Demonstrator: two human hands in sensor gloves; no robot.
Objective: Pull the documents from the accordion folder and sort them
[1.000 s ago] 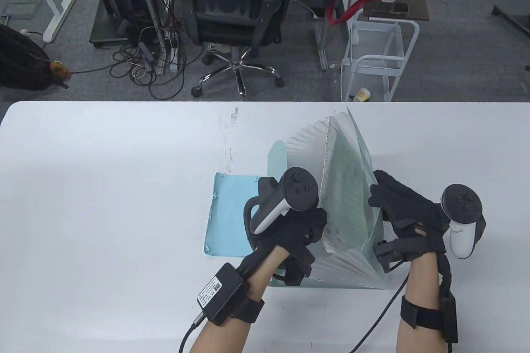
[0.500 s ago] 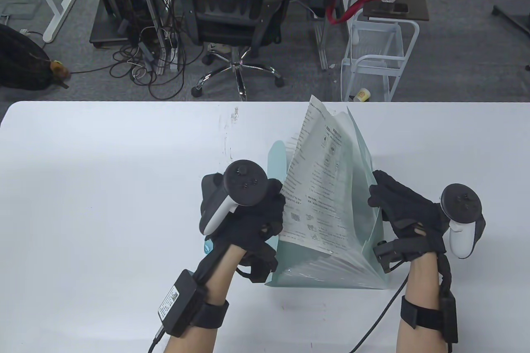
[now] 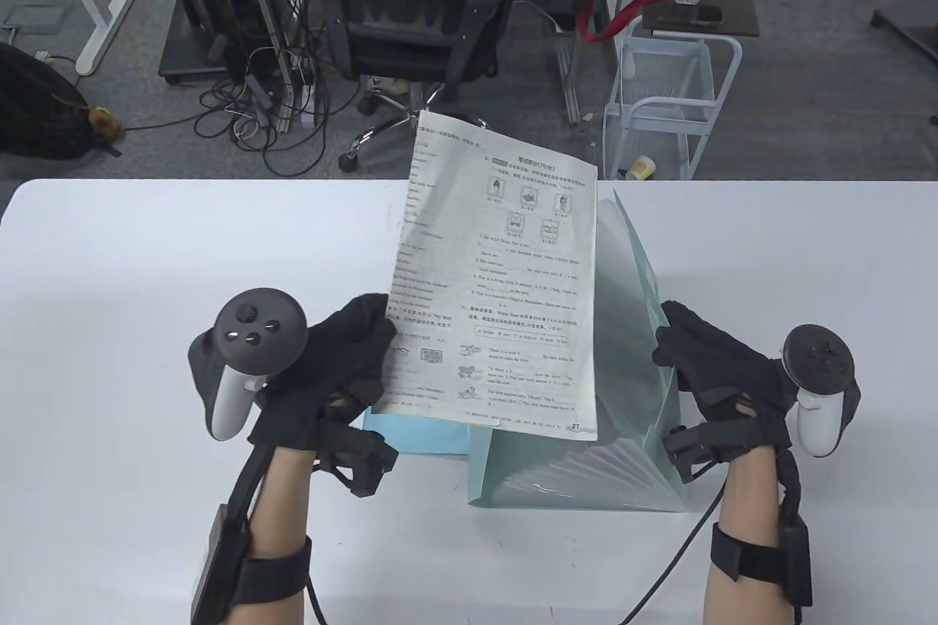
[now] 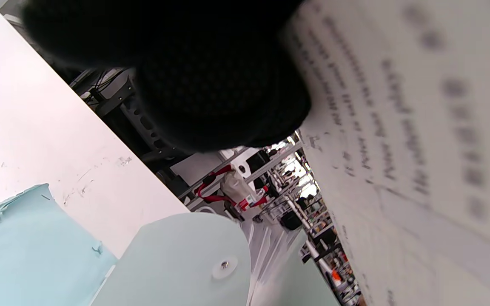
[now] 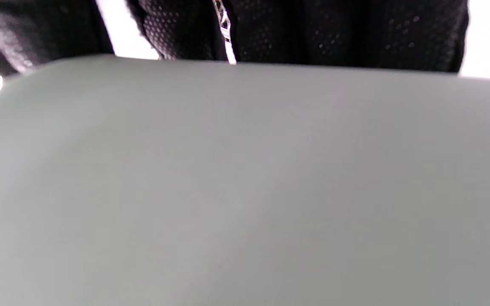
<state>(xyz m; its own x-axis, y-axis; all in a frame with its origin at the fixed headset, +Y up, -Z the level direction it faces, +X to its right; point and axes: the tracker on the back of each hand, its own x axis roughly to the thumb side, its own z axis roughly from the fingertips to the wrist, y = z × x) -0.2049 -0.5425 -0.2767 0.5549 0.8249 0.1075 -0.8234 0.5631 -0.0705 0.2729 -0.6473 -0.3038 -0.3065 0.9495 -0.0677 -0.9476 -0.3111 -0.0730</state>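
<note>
A pale green accordion folder (image 3: 630, 361) stands open on the white table (image 3: 146, 273), its pleats fanned toward me. My left hand (image 3: 344, 354) grips the lower left edge of a printed worksheet (image 3: 498, 288) and holds it up in the air, left of the folder. In the left wrist view the sheet (image 4: 419, 148) fills the right side, blurred, beside my gloved fingers (image 4: 219, 85). My right hand (image 3: 703, 361) grips the folder's right wall at its top edge. The right wrist view shows that wall (image 5: 245, 191) close up, with my fingers (image 5: 334, 34) over its edge.
A light blue sheet (image 3: 418, 434) lies flat on the table under the held worksheet, left of the folder; it also shows in the left wrist view (image 4: 24, 246). The folder's rounded flap (image 4: 185, 259) stands beside it. An office chair (image 3: 418, 17) and a white cart (image 3: 667, 105) stand beyond the far edge.
My left hand has drawn the worksheet up out of the folder and carried it left, clear of the pockets. My right hand has stayed on the folder's right wall.
</note>
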